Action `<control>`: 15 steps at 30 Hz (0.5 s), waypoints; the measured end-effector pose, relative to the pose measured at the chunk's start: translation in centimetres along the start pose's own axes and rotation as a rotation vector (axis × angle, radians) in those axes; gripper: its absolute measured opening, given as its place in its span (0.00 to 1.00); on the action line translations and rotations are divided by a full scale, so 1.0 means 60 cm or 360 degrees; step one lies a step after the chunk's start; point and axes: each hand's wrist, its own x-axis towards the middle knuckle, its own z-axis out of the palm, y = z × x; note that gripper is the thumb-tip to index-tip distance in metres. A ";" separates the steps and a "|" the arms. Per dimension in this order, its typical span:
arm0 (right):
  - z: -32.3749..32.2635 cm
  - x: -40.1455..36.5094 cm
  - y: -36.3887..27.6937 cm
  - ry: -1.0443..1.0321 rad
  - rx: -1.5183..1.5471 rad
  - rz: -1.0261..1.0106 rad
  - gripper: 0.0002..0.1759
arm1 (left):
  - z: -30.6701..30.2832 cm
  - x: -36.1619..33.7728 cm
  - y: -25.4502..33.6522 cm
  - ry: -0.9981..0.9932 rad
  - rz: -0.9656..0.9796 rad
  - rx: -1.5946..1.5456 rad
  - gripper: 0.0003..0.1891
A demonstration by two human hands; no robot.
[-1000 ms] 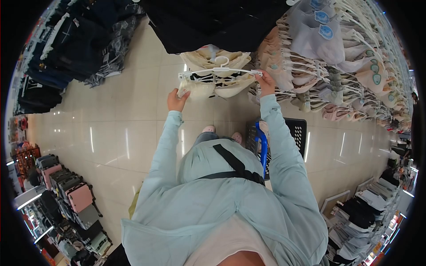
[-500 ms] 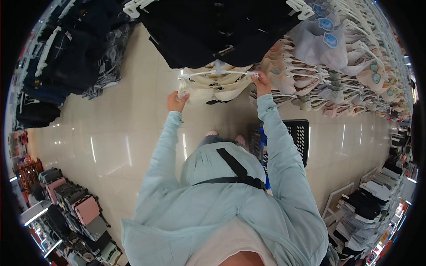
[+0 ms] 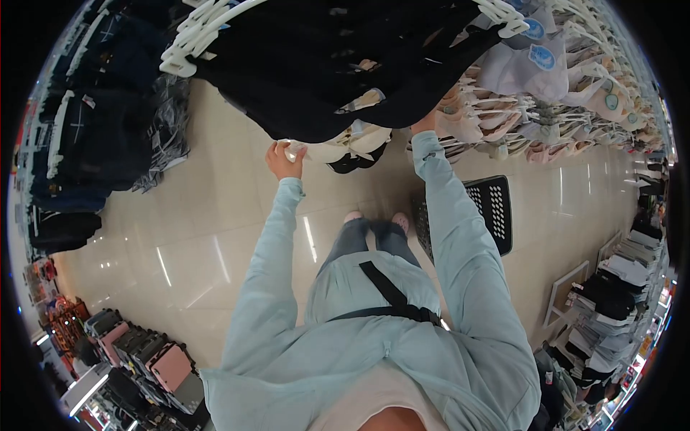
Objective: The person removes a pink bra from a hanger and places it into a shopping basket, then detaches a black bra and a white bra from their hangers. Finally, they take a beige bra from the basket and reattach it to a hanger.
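Both arms in light blue sleeves reach up to a cream garment (image 3: 338,147) on a white hanger, now mostly hidden under a row of black clothes (image 3: 345,57). My left hand (image 3: 284,159) grips the garment's left end. My right hand (image 3: 425,123) holds the right end, with its fingers largely hidden among the hanging clothes.
A black shopping basket (image 3: 492,208) stands on the tiled floor by my feet. Racks of pale pink and grey garments (image 3: 546,86) hang at the right, dark clothes (image 3: 100,129) at the left. Folded stock (image 3: 611,302) lies lower right, boxed goods (image 3: 144,352) lower left.
Both hands have lifted the cream garment on its hanger up and away, so it has slid under the row of black clothes. The view has tilted and the basket's blue handle is gone from sight.
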 end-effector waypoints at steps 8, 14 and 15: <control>-0.080 -0.080 -0.005 0.0107 0.0090 0.0012 0.22 | 0.007 -0.088 -0.049 -0.0192 0.0140 -0.0049 0.30; -0.227 -0.321 -0.072 0.0215 -0.0597 0.0204 0.18 | 0.086 -0.285 -0.191 -0.0803 -0.0241 0.0033 0.24; -0.247 -0.367 -0.098 0.0227 -0.1076 0.0066 0.19 | 0.159 -0.334 -0.245 -0.1442 -0.0236 -0.0308 0.19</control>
